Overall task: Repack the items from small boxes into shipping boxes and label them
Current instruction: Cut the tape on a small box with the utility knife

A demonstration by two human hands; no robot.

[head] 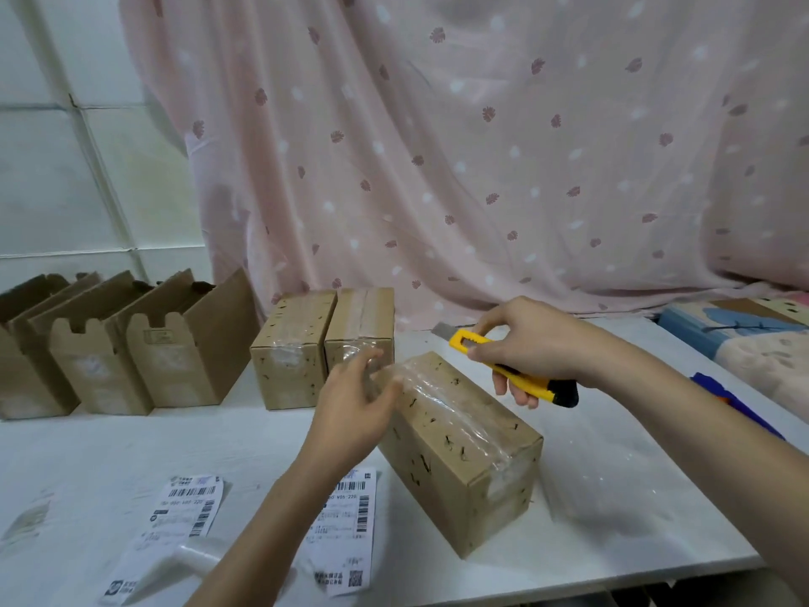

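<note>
A taped brown cardboard box (464, 449) lies at an angle on the white table (613, 497) in the middle. My left hand (354, 400) pinches a loose strip of clear tape (372, 365) at the box's far end. Above the box's far right, my right hand (534, 343) grips a yellow utility knife (512, 365) with its blade out, pointing left. Two more taped boxes (324, 343) stand side by side behind. Two printed shipping labels (184, 514) (346, 527) lie near the front edge.
Three open, taller cardboard boxes (131, 343) stand in a row at the left. A clear tape roll (192, 558) rests on the left label. A blue object (735, 405) lies at the table's right edge. A pink curtain (481, 146) hangs behind.
</note>
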